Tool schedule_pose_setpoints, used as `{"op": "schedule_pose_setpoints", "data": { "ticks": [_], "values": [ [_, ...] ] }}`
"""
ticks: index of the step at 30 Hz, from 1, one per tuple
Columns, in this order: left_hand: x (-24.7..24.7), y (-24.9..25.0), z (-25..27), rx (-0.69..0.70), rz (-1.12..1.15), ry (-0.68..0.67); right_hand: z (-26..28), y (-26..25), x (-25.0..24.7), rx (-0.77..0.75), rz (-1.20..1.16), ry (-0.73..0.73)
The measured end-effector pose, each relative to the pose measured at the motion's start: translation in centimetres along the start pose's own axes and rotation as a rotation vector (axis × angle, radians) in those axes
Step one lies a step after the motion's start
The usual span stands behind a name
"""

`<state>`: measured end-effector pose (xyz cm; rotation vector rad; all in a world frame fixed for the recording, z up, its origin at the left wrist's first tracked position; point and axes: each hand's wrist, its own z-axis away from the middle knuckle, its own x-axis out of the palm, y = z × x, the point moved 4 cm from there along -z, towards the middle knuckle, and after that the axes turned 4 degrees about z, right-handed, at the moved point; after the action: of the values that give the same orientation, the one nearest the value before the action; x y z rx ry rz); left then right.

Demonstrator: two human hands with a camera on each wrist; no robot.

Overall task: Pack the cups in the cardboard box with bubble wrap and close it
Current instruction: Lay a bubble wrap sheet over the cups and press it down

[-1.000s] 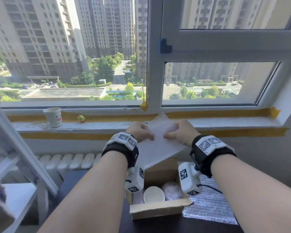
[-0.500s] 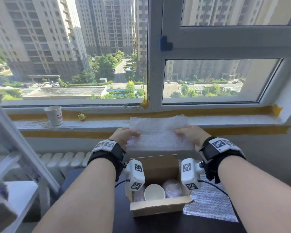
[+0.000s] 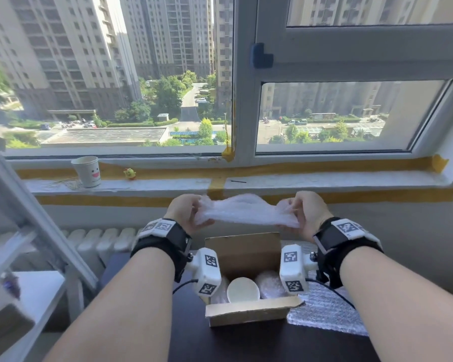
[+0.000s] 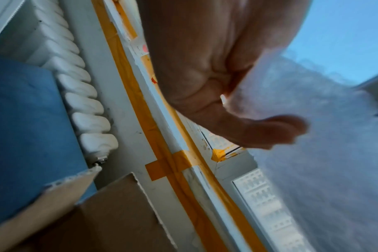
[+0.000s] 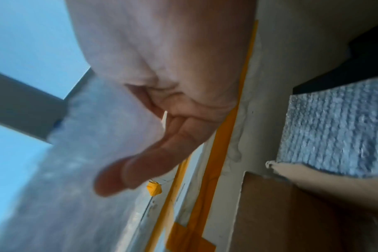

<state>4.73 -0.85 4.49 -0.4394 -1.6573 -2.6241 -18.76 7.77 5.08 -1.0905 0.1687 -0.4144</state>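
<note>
My left hand (image 3: 183, 212) and right hand (image 3: 307, 214) each pinch one end of bubble wrap sheet (image 3: 246, 211), stretched between them at frame centre, above cardboard box (image 3: 246, 313). Box open at lower centre, flaps up. Inside: white cup (image 3: 243, 290), wrapped bundle (image 3: 270, 284) just right of it. More bubble wrap (image 3: 330, 313) flat on dark table (image 3: 246, 343), lower right.
</note>
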Motion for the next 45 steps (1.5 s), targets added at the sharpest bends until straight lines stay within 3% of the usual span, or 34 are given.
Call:
{"op": "schedule_pose_setpoints", "data": {
  "ticks": [3,6,12,14,18,24,25,28,29,31,35,37,45],
  "values": [
    [0.4,-1.1,-0.6,-0.057,-0.511,0.015,-1.1,0.1,-0.1,-0.101,0.652,0.153],
    [1.6,-3.4,-1.7,-0.082,-0.994,-0.071,-2.2,1.9,1.8,-0.170,1.242,0.122],
    [0.8,-11.3,-9.0,-0.209,-1.538,-0.109,-4.2,7.3,3.4,-0.107,1.558,-0.003],
    [1.5,-11.8,-8.0,-0.230,-1.630,-0.172,-4.5,8.3,3.5,-0.125,1.593,-0.010],
    [3.3,-12.0,-3.6,-0.160,-1.710,-0.229,-5.1,10.3,3.4,-0.101,1.736,-0.053],
    [3.7,-14.6,-4.3,-0.277,-1.777,-0.350,-5.3,12.3,3.5,-0.114,1.835,-0.121],
    [4.4,-14.0,-3.8,-0.219,-1.756,-0.332,-5.3,12.4,3.5,-0.127,1.869,-0.126],
    [6.0,-13.4,-3.5,0.142,-1.684,-0.311,-5.1,12.3,3.8,-0.176,1.927,-0.129],
    [6.1,-13.9,-3.4,0.170,-1.684,-0.345,-5.0,12.5,3.7,-0.188,1.926,-0.138],
    [5.8,-15.1,-2.9,0.120,-1.730,-0.406,-4.9,12.7,3.5,-0.233,1.909,-0.154],
    [5.1,-16.7,-2.6,-0.048,-1.675,-0.394,-4.2,12.8,3.5,-0.625,1.796,-0.205],
    [5.1,-17.2,-2.5,-0.077,-1.624,-0.399,-4.1,13.7,3.8,-0.684,1.758,-0.291],
    [3.6,-19.4,-2.5,-0.162,-1.585,-0.385,-4.3,16.2,2.8,-0.276,1.686,-0.448]
  ]
}}
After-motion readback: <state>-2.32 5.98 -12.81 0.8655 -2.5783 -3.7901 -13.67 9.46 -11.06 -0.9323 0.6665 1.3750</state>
